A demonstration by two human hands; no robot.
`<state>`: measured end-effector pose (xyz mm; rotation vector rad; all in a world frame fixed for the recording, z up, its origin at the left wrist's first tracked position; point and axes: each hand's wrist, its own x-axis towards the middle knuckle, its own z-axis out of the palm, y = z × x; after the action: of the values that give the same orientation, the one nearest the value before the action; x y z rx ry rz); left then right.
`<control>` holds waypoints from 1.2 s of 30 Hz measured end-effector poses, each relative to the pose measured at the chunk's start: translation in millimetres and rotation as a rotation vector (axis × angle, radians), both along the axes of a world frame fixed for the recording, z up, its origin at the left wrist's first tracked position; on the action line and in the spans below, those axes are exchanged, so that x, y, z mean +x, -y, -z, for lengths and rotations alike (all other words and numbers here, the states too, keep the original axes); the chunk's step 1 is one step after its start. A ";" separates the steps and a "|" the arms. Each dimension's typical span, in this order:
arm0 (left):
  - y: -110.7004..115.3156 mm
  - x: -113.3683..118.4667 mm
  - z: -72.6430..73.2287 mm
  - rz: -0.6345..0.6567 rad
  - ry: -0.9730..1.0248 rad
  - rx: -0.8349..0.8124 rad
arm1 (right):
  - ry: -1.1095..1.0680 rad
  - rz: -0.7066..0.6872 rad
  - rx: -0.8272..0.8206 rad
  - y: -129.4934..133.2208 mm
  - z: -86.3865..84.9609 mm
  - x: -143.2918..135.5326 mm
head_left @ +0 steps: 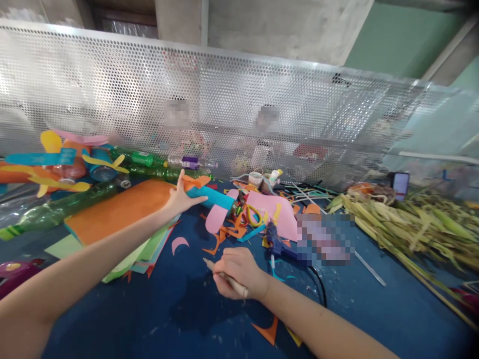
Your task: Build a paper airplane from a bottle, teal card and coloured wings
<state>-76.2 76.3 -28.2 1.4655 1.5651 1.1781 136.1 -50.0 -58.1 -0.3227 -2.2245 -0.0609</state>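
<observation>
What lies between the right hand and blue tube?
Orange paper scraps lie between the right hand and the blue tube, with a pink paper piece nearer the tube, in the head view.

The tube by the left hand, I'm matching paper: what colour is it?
The tube is bright blue, best seen in the head view.

1. A left hand (180, 200) and a right hand (239, 269) are making two.
2. One pen-shaped tool (237, 286) is showing.
3. One blue-wrapped tube (217, 198) is appearing.
4. One glue gun (279, 246) is showing.
5. One upright phone (400, 186) is showing.
6. One small pink crescent (175, 243) is appearing.
7. Orange scraps (235, 230) are overlapping, uncountable.
</observation>
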 end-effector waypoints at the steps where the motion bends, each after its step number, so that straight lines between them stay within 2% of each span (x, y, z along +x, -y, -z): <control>1: 3.2 -1.2 -5.1 -0.067 -0.213 0.121 | -0.003 0.000 -0.002 0.0 0.1 0.0; 3: 8.7 -1.7 -14.4 -0.150 -0.506 0.306 | -0.009 0.000 -0.009 0.0 0.5 0.3; 5: 10.8 -0.5 -21.3 -0.120 -0.710 0.428 | -0.007 -0.004 -0.017 0.0 1.2 0.6; 8: 4.3 3.2 -26.0 0.153 -0.943 0.529 | 0.006 -0.012 -0.024 0.3 1.5 1.1; 11: -9.5 9.8 -24.1 0.486 -1.115 0.508 | 0.003 -0.015 -0.022 0.3 0.8 1.1; 13: -17.8 16.1 -21.1 0.550 -1.203 0.491 | -0.003 -0.014 -0.018 0.1 0.3 0.9; 16: -25.5 26.2 -17.4 0.563 -1.286 0.520 | -0.002 -0.004 -0.020 -0.5 0.7 0.7; 21: -28.3 37.8 -15.3 0.517 -1.292 0.576 | -0.005 0.003 -0.038 -0.7 1.3 1.4; 30: -1.6 38.6 -16.6 0.426 -1.265 0.673 | -0.017 0.003 -0.037 0.6 -2.5 1.1; 36: 3.4 31.4 -21.9 0.356 -1.220 0.679 | -0.010 -0.006 -0.045 0.7 -3.8 1.3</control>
<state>-44.8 72.9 -6.4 3.1375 1.4611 0.5610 137.4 -50.6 -54.3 -0.3404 -2.2191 -0.0062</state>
